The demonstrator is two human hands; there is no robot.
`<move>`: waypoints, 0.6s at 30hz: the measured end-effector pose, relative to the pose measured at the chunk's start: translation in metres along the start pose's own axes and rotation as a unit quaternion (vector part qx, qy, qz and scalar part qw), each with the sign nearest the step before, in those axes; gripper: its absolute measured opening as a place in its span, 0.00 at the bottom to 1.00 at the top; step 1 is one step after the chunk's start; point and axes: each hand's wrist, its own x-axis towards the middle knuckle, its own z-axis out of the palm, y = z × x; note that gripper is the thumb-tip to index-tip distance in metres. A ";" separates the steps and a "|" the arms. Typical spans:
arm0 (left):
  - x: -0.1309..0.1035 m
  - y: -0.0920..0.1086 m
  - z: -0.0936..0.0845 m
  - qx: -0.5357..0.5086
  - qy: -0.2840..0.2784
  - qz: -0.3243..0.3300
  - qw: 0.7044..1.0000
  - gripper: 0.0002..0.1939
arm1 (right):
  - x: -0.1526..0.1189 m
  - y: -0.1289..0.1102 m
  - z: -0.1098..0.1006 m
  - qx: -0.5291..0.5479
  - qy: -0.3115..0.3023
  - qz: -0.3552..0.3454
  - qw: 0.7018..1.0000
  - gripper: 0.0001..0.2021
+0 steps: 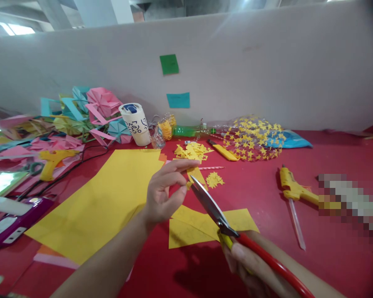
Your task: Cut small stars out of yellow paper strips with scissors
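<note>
Between the thumb and forefinger of my left hand (pixel 166 188) is a small yellow paper piece (pixel 189 184), its other fingers stretched out. My right hand (pixel 251 258) grips scissors (pixel 209 205) with red and yellow handles; the blades look closed and their tips point at the small piece. Below the hands lie yellow paper strips (pixel 189 234). Just beyond them sit a small heap of yellow paper stars (pixel 215 179) and a pile of yellow paper scraps (pixel 191 151). A large yellow sheet (pixel 112 194) spreads out left of my left hand.
A yellow glue gun (pixel 294 186) with a glue stick rests at right, another glue gun (pixel 52 163) at left. Behind stand a white cup (pixel 136 124), a green bottle (pixel 186 131) and a star-covered bottle piece (pixel 255 138). A yellow cutter (pixel 225 152) lies near the scraps. Folded paper shapes (pixel 102 103) crowd the left.
</note>
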 end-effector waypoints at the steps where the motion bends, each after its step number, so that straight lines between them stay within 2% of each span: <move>1: 0.000 0.001 0.000 0.009 -0.009 0.012 1.000 0.09 | 0.000 -0.003 0.000 -0.008 0.001 -0.003 1.000 0.29; 8: -0.001 0.004 0.001 0.028 -0.021 0.043 0.998 0.10 | 0.006 -0.007 -0.002 -0.016 0.010 0.018 1.000 0.32; 14: -0.001 0.005 0.001 0.012 -0.016 0.017 1.000 0.09 | 0.007 -0.014 -0.006 -0.058 0.020 0.014 0.998 0.30; 18: 0.000 0.005 0.003 -0.040 -0.003 -0.028 0.999 0.08 | 0.006 -0.020 -0.007 -0.079 0.033 0.022 0.996 0.27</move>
